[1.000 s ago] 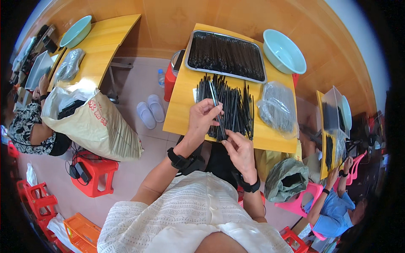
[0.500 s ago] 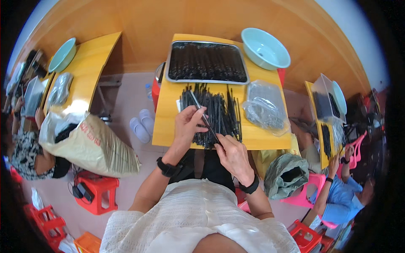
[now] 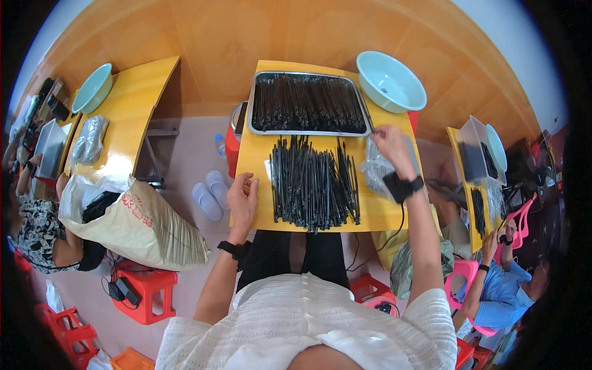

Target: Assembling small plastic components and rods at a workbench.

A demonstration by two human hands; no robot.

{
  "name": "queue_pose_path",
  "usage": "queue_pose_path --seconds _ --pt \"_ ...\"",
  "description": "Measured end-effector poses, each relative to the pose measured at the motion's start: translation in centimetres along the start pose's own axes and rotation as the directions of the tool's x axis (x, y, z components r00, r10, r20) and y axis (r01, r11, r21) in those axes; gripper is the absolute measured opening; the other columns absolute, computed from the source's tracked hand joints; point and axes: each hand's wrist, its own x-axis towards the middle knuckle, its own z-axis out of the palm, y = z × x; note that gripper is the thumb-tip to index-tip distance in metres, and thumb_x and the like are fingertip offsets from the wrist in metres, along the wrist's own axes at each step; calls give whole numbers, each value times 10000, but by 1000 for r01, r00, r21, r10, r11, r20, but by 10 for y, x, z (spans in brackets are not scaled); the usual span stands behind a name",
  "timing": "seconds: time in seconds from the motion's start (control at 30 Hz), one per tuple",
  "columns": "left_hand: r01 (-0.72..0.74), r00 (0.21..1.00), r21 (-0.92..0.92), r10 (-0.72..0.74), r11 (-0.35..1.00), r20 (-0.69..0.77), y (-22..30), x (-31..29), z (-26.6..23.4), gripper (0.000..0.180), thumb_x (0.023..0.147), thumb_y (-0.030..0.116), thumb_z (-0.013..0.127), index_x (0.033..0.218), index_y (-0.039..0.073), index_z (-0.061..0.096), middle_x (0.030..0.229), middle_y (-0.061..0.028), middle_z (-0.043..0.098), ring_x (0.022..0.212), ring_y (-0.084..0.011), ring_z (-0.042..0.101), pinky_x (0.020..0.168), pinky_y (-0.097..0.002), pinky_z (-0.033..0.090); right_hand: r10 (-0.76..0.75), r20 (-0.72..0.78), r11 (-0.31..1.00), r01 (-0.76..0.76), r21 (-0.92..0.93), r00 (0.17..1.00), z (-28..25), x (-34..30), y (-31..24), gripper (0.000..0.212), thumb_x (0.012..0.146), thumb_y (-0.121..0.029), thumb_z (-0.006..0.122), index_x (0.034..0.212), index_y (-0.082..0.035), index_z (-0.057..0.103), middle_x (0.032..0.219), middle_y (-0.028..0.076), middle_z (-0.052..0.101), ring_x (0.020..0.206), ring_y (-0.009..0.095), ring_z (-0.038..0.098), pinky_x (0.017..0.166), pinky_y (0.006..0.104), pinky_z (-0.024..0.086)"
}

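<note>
My right hand (image 3: 391, 148) is pinched closed at the tray's near right corner. A thin black strip (image 3: 368, 116) appears to run from its fingertips along the tray's right rim. The metal tray (image 3: 308, 132) holds a dense layer of thin black strips (image 3: 308, 102). In front of it, a loose pile of similar strips (image 3: 311, 182) lies on the yellow table (image 3: 256, 148), with several reaching the near edge. My left hand (image 3: 243, 200) is at the table's left edge, fingers loosely bent and apart, holding nothing. Beneath my right hand lies a clear plastic bag (image 3: 376, 169), partly covered.
A pale blue basin (image 3: 391, 80) stands at the table's far right corner. A large woven sack (image 3: 142, 219) rests at left, by a red stool (image 3: 145, 293). A grey-green bag (image 3: 404, 268) is below right. People work at side tables; one wears a blue shirt (image 3: 493, 293).
My right hand has moved from the near edge up and right to the tray's corner. My left hand has let go of the strip and drawn back left. The view has shifted slightly.
</note>
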Motion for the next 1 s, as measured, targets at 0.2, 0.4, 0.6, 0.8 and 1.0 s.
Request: queue_pose_path --seconds 0.2,0.4,0.6,0.8,1.0 --pt "132 990 -137 -136 982 -19 0 7 6 136 805 43 575 920 -29 558 610 -52 520 511 -83 473 476 -227 380 93 36 990 -88 -114 995 48 80 37 193 672 -165 642 770 2 645 811 229 612 828 355 592 746 414 460" --pt "94 995 -72 -96 993 -29 0 4 2 125 805 42 574 909 -26 557 602 -47 524 507 -77 470 476 -224 384 147 73 980 -135 -149 987 74 92 49 259 697 -219 659 881 -38 651 917 193 618 910 346 573 793 403 452" --pt "69 998 -55 -70 996 -12 3 2 1 119 803 34 568 908 -23 559 595 -36 522 505 -85 479 477 -225 386 172 37 984 -170 -49 984 83 86 60 258 753 -246 605 892 -34 646 897 195 618 881 334 584 771 403 455" --pt "136 989 -68 -131 988 69 2 3 6 114 819 42 551 912 -23 558 622 -33 527 507 -84 480 474 -223 391 89 113 993 -97 73 990 20 65 32 265 800 -234 535 809 11 634 549 187 575 434 274 582 558 368 482" --pt "140 988 -97 -133 985 74 -1 8 3 109 834 50 546 923 -9 561 640 -21 534 518 -71 482 468 -217 398 64 -60 981 -51 188 996 -75 -27 -1 254 801 -212 561 815 32 630 574 110 578 451 165 561 463 301 440"
